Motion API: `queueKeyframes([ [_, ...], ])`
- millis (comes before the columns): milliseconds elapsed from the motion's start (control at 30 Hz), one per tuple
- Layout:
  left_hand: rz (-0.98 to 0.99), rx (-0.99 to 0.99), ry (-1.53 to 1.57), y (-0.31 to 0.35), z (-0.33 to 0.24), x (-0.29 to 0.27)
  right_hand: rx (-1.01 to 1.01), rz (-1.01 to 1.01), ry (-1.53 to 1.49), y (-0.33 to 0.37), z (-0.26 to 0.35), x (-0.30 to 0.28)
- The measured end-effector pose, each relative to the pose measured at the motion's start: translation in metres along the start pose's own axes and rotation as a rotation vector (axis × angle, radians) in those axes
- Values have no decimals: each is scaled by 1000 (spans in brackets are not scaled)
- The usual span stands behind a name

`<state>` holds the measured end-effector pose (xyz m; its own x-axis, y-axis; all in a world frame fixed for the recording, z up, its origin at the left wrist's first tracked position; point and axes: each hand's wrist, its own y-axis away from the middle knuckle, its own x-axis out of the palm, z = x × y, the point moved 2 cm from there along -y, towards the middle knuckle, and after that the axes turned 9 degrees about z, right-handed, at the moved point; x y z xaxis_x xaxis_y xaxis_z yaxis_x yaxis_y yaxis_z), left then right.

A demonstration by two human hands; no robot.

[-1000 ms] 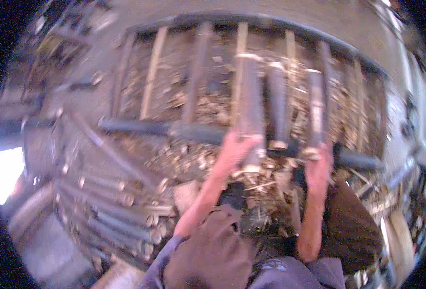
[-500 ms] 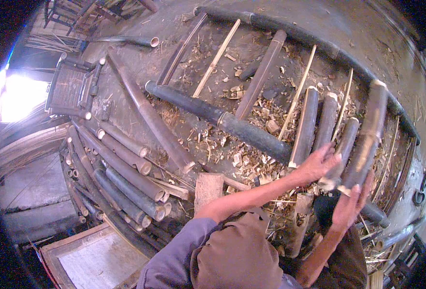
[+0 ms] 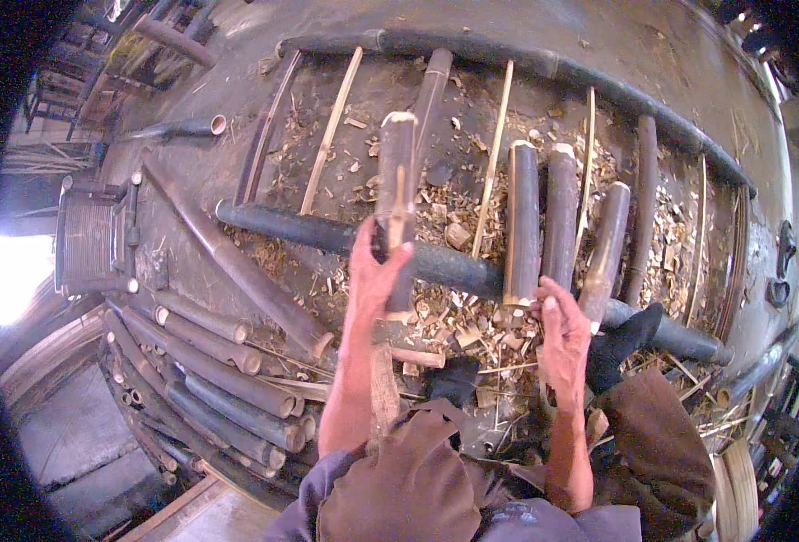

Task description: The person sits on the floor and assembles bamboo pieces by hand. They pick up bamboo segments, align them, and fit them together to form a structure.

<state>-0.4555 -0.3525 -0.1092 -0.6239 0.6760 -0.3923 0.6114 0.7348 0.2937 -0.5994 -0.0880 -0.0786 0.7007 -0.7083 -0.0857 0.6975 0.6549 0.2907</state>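
Observation:
My left hand [image 3: 377, 271] is closed round the near part of a short brown bamboo section [image 3: 397, 163], held up over the near dark bamboo pole [image 3: 300, 226]. A pale scraped patch shows on its side. Further right, my right hand [image 3: 564, 334] has its fingers curled together by the near ends of other short pieces; whatever they hold, if anything, cannot be made out. Beside it lie a dark bamboo section [image 3: 521, 217], a brown section [image 3: 558, 208] and a tilted, partly scraped section [image 3: 607, 244], all across the near pole.
A far bamboo pole [image 3: 499, 56] runs parallel, with thin strips [image 3: 334, 126] between the poles. Shavings [image 3: 471, 325] litter the floor. Bamboo lengths [image 3: 228, 388] are stacked at the lower left, near a low slatted chair [image 3: 97, 237]. A long brown bamboo [image 3: 237, 253] lies slanted.
The scraped bamboo section has moved from the right side to the left and is now in my left hand. My right hand has let it go and shifted left. The view has turned slightly.

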Motion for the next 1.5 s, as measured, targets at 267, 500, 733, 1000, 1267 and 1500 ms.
queueKeyframes([
  [267,-108,-119,-840,-29,25,-67,-59,-302,260,-7,-17,-54],
  [500,-65,-282,-838,-18,42,-93,-7,-380,675,-7,-34,-77],
  [733,-177,-154,-940,-8,59,-90,130,-296,575,-11,-83,-89],
  [1000,-317,-199,-1035,-21,52,-79,91,-269,587,-12,-83,-75],
  [1267,-448,43,-1117,-14,51,-52,120,-260,575,-17,-78,-68],
  [1500,-253,380,-543,3,11,31,98,-222,325,-23,-65,-70],
])
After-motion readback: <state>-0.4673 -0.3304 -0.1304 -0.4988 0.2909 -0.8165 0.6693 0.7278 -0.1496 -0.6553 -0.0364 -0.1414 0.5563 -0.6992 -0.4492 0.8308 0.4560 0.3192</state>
